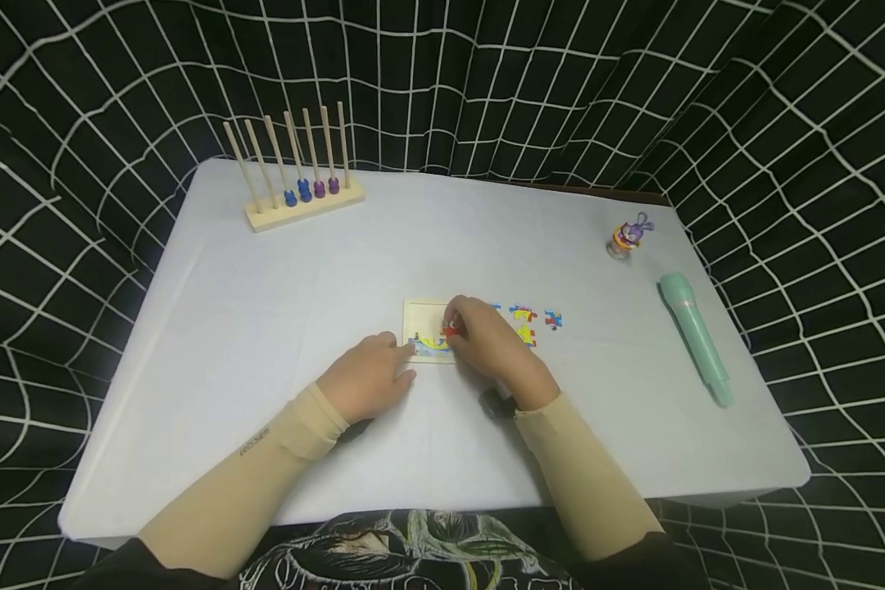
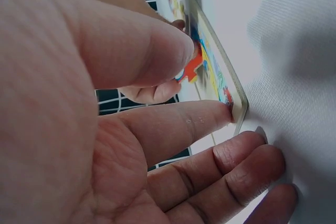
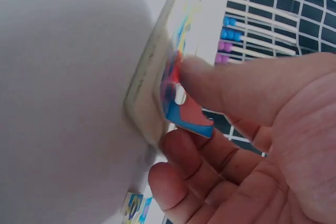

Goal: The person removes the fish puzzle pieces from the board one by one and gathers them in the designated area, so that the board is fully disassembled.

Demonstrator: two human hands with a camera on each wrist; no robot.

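Note:
A shallow wooden puzzle tray (image 1: pixel 424 315) lies near the table's middle, with colourful joined pieces (image 1: pixel 426 346) along its near side. My right hand (image 1: pixel 483 336) is over the tray's right part, pinching a red and blue puzzle piece (image 3: pixel 193 115) between thumb and fingers. That piece is tilted above the tray in the right wrist view. At the tray's near left corner is my left hand (image 1: pixel 367 375); its index fingertip (image 2: pixel 223 111) touches the edge there, and the other fingers are extended beside it. The right hand hides part of the tray.
Several loose puzzle pieces (image 1: pixel 524 313) lie right of the tray. A wooden bead rack (image 1: pixel 306 215) with upright rods stands at the back left. At the right are a small purple-eared figure (image 1: pixel 627 235) and a mint green microphone-shaped object (image 1: pixel 696 338).

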